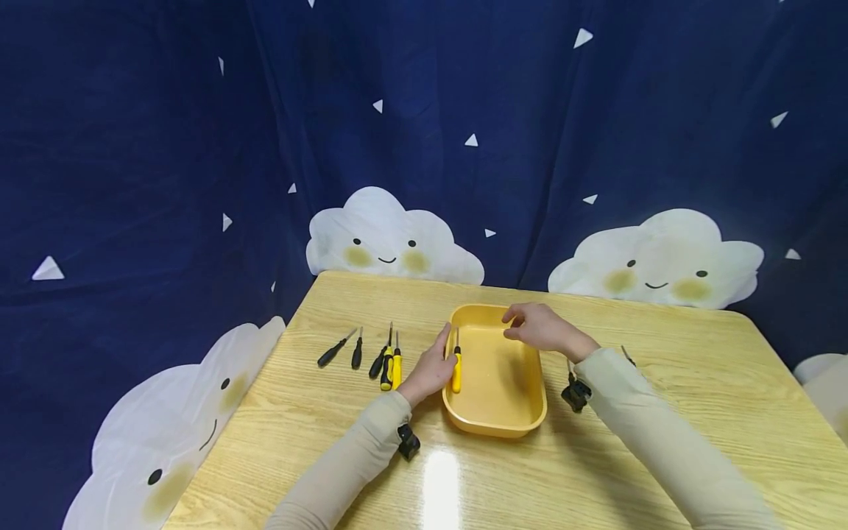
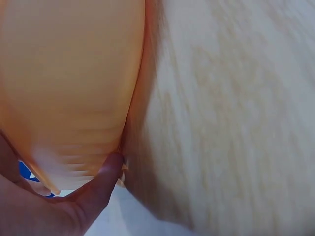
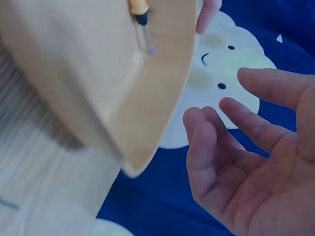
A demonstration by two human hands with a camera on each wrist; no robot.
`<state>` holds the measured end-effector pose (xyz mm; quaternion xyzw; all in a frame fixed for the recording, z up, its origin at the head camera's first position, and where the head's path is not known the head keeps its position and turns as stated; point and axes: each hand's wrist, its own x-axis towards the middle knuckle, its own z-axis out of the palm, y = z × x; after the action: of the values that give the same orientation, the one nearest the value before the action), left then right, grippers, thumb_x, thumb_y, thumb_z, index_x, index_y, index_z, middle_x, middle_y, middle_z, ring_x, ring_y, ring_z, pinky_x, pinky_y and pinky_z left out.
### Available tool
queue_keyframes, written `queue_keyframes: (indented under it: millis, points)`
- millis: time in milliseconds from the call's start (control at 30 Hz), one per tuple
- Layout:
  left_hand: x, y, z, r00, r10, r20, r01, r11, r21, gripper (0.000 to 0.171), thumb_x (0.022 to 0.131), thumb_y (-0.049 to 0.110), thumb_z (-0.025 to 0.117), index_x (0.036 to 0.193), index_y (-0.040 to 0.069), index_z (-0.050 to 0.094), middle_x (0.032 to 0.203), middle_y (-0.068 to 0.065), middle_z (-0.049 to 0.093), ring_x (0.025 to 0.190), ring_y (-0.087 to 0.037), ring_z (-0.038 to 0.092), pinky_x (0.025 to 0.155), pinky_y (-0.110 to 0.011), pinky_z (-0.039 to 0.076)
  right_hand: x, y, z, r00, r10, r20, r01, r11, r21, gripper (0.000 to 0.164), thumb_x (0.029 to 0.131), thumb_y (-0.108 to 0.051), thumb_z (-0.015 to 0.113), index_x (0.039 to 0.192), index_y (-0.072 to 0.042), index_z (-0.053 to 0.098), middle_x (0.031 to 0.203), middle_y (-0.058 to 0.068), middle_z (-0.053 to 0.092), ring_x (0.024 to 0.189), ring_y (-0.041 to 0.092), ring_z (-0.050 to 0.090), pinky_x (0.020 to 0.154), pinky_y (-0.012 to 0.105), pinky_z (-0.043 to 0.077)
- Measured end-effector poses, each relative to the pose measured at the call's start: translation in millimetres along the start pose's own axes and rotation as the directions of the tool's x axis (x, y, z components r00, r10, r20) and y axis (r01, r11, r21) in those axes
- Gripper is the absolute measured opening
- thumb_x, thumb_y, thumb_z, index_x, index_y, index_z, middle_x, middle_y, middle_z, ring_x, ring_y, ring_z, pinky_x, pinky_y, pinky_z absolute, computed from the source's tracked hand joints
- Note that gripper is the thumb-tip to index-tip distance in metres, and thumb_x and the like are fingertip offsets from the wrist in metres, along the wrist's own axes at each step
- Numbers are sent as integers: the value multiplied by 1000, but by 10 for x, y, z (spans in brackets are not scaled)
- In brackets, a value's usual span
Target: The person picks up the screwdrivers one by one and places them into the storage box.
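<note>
A yellow plastic tray (image 1: 500,368) sits on the table in the head view. Inside it, along the left wall, lies a yellow-handled screwdriver (image 1: 456,372); its shaft also shows in the right wrist view. My left hand (image 1: 429,374) grips the tray's left side, with a fingertip against the outer wall in the left wrist view. Over the tray's far right rim hovers my right hand (image 1: 539,326). In the right wrist view its fingers (image 3: 202,152) are loosely bent, thumb and fingertips apart, with nothing between them.
Left of the tray, several screwdrivers lie on the wooden table (image 1: 695,397): some black-handled (image 1: 327,357), others yellow and black (image 1: 397,368). Right of the tray, a thin dark tool tip (image 1: 628,356) pokes out behind the right sleeve. A dark blue curtain (image 1: 424,147) hangs behind the table.
</note>
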<state>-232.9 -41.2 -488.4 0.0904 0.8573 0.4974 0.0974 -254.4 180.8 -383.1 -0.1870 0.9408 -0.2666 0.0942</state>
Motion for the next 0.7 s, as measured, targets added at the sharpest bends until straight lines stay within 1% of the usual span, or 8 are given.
queue_keyframes:
  millis: [200, 467, 700]
  points:
    - [7, 14, -12, 1000, -5, 4, 5, 1000, -21, 60, 100, 17, 38, 153, 17, 12, 149, -19, 31, 123, -27, 45, 102, -38, 37, -69, 168, -136, 1000, 25, -1, -25, 999, -33, 27, 87, -15, 63, 109, 2, 62, 93, 13, 64, 79, 23, 59, 70, 37, 50]
    - [-6, 24, -1, 1000, 13, 6, -12, 999, -50, 61, 98, 13, 39, 153, 14, 13, 149, -21, 30, 128, -29, 39, 104, -41, 34, -210, 373, -240, 998, 55, -29, -56, 997, -44, 30, 88, -17, 62, 109, 4, 61, 93, 14, 64, 82, 26, 60, 69, 39, 50]
    - [-3, 22, 5, 1000, 5, 7, -5, 997, -71, 60, 98, 12, 39, 153, 14, 13, 148, -22, 31, 125, -29, 42, 101, -41, 38, -330, 599, -306, 996, 82, -38, -84, 996, -40, 30, 88, -18, 61, 108, 4, 62, 94, 15, 64, 82, 27, 60, 67, 38, 50]
